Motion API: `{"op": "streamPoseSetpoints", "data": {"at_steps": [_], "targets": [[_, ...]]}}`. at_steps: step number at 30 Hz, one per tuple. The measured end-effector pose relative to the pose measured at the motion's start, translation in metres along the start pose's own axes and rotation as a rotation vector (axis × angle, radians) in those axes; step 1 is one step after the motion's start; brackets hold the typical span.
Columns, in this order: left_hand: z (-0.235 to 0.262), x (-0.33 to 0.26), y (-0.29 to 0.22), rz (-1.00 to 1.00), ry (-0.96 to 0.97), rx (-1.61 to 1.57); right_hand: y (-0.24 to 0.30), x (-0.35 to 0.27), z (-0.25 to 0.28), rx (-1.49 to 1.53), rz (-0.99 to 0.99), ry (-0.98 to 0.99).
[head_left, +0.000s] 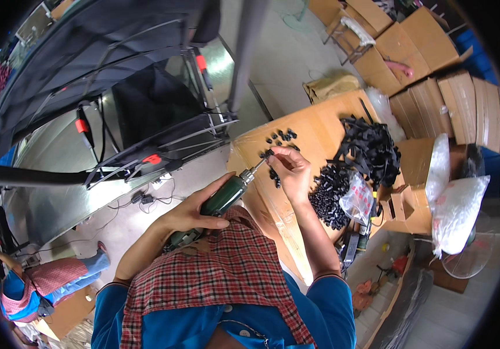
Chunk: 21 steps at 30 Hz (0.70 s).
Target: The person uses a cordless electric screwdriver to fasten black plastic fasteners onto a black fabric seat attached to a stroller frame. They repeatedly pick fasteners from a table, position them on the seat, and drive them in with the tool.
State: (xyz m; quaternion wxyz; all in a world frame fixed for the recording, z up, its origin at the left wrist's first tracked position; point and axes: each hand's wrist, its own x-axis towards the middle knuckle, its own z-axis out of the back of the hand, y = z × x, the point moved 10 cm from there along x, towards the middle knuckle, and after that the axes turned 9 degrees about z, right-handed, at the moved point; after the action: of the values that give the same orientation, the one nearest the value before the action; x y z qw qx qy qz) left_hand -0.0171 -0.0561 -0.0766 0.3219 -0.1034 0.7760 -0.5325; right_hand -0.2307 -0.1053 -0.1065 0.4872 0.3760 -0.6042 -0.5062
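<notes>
green drill [225, 196] in left hand [188, 213]; right hand [292, 172] at bit [260, 164] tip.

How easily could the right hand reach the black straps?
Probably yes: nothing tall seems to stand between the right hand and the black straps, though that hand is busy at the tip of the green drill.

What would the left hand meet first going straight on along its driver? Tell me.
With the green driver leading, the left hand would likely first meet the small black piece at the fingertips of the right hand; depth leaves unclear whether the bit already touches it.
</notes>
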Motion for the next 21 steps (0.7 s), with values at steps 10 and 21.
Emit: {"op": "streamPoseSetpoints", "data": {"at_steps": [10,21], "targets": [[0.047,-0.061,-0.003,-0.156,-0.019,-0.015,0.043,-0.008,-0.089,0.055,0.162,0.075],[0.088,-0.115,-0.02,-0.327,-0.123,-0.309,0.102,0.1,-0.149,0.263,0.381,0.38]]}}
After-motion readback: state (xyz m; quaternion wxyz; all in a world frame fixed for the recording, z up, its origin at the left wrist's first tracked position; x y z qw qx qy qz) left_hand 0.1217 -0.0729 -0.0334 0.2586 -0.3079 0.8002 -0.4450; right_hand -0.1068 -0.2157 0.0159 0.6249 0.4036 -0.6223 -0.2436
